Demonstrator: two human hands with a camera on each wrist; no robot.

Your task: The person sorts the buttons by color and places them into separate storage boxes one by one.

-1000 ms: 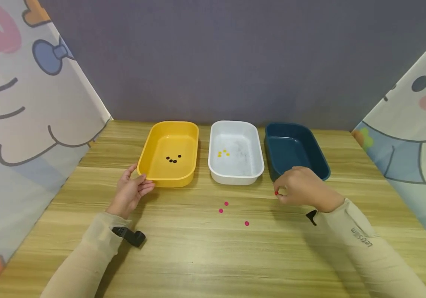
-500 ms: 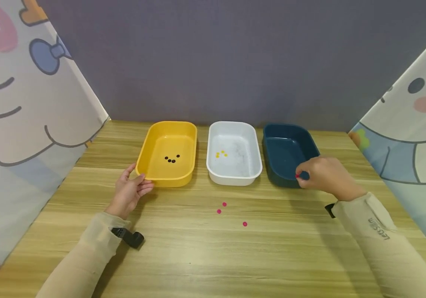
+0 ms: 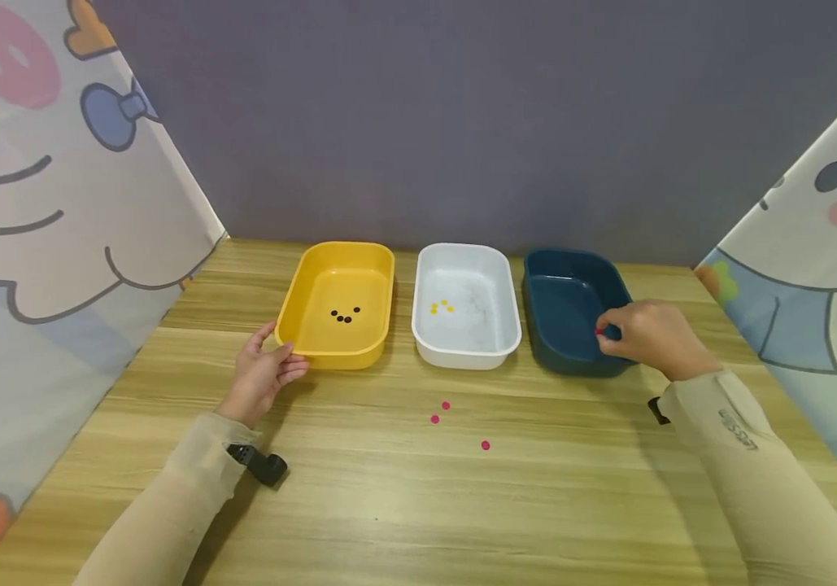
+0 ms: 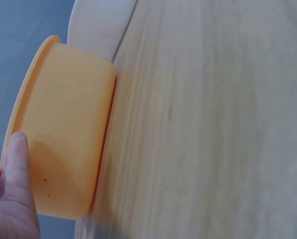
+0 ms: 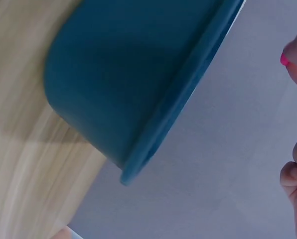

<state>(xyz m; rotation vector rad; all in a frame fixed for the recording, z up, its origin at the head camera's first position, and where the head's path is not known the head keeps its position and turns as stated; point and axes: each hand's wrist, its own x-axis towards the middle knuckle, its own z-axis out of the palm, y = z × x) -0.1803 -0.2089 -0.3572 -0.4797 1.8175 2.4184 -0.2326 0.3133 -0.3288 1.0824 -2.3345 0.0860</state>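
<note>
Over the near right side of the dark blue tray [image 3: 564,305], my right hand [image 3: 648,334] pinches a small pink disc [image 3: 599,331] between thumb and fingertips. The disc [image 5: 284,59] also peeks out at the fingertips in the right wrist view, above the tray's rim. My left hand [image 3: 257,370] holds the near left corner of the yellow tray [image 3: 341,356], with a digit [image 4: 18,169] against the outer wall in the left wrist view. Several small black discs [image 3: 341,318] lie in that tray. Three more pink discs, one of them a near disc [image 3: 486,445], lie on the table.
Between the two coloured trays stands a white tray [image 3: 466,358] with several small yellow discs [image 3: 444,303] in it. A grey panel [image 3: 418,122] rises behind the wooden table [image 3: 403,505]. Cartoon-printed cloths [image 3: 30,203] flank both sides.
My right hand has moved right and away from me with the pink disc, from the table in front to above the blue tray. My left hand stays at the yellow tray.
</note>
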